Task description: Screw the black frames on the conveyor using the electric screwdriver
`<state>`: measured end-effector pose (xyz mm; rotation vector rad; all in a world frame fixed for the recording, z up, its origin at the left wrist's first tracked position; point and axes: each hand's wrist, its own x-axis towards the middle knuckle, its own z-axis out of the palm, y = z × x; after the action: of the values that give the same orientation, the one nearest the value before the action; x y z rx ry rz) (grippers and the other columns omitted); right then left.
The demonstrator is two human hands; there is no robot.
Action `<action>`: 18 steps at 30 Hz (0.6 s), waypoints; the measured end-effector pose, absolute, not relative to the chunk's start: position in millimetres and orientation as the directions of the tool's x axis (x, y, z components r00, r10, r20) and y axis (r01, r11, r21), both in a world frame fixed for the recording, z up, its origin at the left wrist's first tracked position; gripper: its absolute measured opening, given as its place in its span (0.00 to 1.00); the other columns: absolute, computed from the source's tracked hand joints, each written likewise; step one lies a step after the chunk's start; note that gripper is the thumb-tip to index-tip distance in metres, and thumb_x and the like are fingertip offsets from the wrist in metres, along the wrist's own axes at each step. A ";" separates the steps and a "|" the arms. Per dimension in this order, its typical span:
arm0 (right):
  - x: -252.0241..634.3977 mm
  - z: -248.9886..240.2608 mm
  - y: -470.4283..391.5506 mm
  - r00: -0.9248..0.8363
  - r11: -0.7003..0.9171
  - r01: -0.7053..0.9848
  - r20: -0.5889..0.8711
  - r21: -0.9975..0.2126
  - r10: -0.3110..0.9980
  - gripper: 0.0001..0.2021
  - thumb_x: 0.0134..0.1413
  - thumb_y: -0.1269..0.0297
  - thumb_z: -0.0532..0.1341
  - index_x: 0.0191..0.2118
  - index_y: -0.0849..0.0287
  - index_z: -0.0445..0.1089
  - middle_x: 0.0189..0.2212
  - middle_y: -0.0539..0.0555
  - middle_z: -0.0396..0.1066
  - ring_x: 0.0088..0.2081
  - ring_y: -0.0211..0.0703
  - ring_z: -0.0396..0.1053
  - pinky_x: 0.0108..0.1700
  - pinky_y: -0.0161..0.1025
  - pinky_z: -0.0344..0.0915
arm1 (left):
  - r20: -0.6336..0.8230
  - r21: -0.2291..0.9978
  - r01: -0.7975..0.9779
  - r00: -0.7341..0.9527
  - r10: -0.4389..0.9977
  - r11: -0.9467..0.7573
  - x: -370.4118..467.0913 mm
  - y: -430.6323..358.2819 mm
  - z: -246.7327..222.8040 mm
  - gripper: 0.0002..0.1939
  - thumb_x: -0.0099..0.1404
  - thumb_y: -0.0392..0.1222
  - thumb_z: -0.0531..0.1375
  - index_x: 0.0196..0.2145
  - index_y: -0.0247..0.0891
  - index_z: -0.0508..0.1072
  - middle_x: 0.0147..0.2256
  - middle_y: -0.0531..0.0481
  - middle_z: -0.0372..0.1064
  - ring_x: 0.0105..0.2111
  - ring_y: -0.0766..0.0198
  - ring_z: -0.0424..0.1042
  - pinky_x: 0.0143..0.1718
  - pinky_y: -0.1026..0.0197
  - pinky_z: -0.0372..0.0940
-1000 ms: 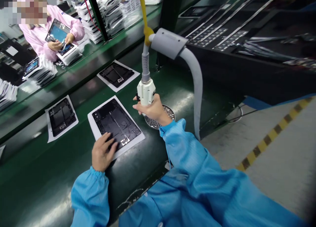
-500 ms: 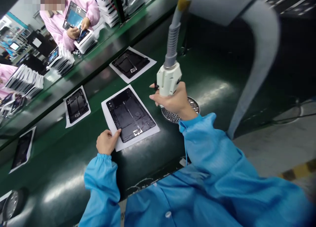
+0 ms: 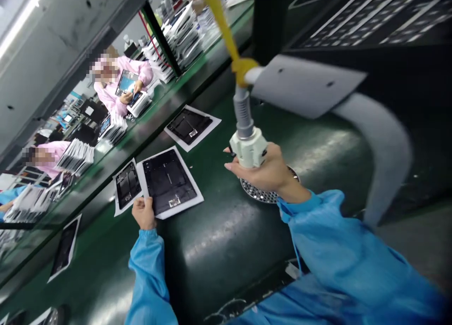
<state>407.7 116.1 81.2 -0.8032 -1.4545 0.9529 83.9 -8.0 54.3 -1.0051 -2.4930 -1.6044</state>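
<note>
- Head view: dark panel (image 3: pixel 169 181) lies on a white sheet (image 3: pixel 183 205) just beyond and to the right of the left hand's grip, pale connector piece toward its near end.
- Left hand (image 3: pixel 144 213): grip narrow, fingers curled, thumb pressed over the near left edge of the sheet.
- Right hand (image 3: pixel 268 167): fingers wrapped around a white handle (image 3: pixel 248 148); well right of the panel, apart from it.
- Corrugated gray hose (image 3: pixel 243 109) rises from the top of that handle.
- Perforated metal disc (image 3: pixel 259 193) sits below the right grip, partly hidden by hand and wrist.
- Second panel (image 3: pixel 128 184), on its own sheet: just beyond the left grip, a little to its left, its sheet meeting the held one; overlap hard to tell.
- Third panel (image 3: pixel 189 125): farther off, ahead of both grips and between them.
- Fourth panel (image 3: pixel 64 245): well left of the left grip.
- Green bench (image 3: pixel 226 240) under all of these.
- Yellow strap (image 3: pixel 222 23) and curved gray tube (image 3: pixel 388 146): above and right of the right grip respectively.
- Beyond the bench, far ahead of the left grip: a person in pink sleeves (image 3: pixel 143 70).
</note>
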 end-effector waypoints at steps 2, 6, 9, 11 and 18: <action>407.5 80.4 117.9 -0.106 0.445 -0.014 0.444 -0.895 0.890 0.07 0.41 0.63 0.67 0.26 0.58 0.71 0.17 0.48 0.66 0.20 0.37 0.62 0.23 0.38 0.63 | 0.366 0.794 0.537 -0.797 0.480 0.285 63.9 22.5 63.9 0.14 0.50 0.50 0.56 0.25 0.41 0.55 0.20 0.59 0.57 0.20 0.70 0.59 0.24 0.67 0.56; 407.5 81.0 121.2 -0.122 0.511 0.009 0.506 -0.860 0.854 0.07 0.41 0.63 0.65 0.27 0.60 0.72 0.16 0.47 0.64 0.19 0.35 0.59 0.22 0.36 0.60 | 0.384 0.709 0.595 -0.776 0.501 0.378 30.1 70.3 81.1 0.10 0.55 0.46 0.55 0.32 0.38 0.63 0.23 0.54 0.65 0.24 0.67 0.67 0.28 0.64 0.63; 407.8 80.9 122.8 -0.117 0.556 0.005 0.552 -0.831 0.826 0.06 0.42 0.63 0.65 0.25 0.59 0.70 0.16 0.47 0.64 0.19 0.34 0.58 0.21 0.36 0.59 | 0.338 0.586 0.655 -0.732 0.591 0.477 9.2 75.5 90.3 0.14 0.56 0.44 0.59 0.39 0.34 0.69 0.30 0.46 0.72 0.32 0.60 0.73 0.37 0.58 0.68; 407.5 80.0 123.3 -0.120 0.550 -0.003 0.547 -0.835 0.829 0.06 0.41 0.62 0.65 0.24 0.58 0.70 0.16 0.47 0.65 0.19 0.35 0.59 0.21 0.36 0.59 | 0.275 0.469 0.700 -0.695 0.664 0.538 -5.3 64.3 95.4 0.15 0.53 0.43 0.63 0.39 0.35 0.72 0.34 0.43 0.75 0.39 0.55 0.75 0.43 0.55 0.68; 403.8 84.9 120.2 -0.167 0.546 -0.116 0.558 -0.830 0.812 0.04 0.44 0.64 0.63 0.25 0.58 0.70 0.16 0.47 0.64 0.19 0.35 0.59 0.20 0.34 0.57 | -0.008 0.021 0.771 -0.637 0.771 0.637 -55.3 14.5 105.3 0.14 0.41 0.26 0.61 0.27 0.38 0.75 0.32 0.42 0.76 0.43 0.45 0.74 0.48 0.51 0.65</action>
<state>403.8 120.2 84.9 -0.6207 -1.5241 0.9199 -55.3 14.5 105.3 -1.3450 -2.8568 -0.0252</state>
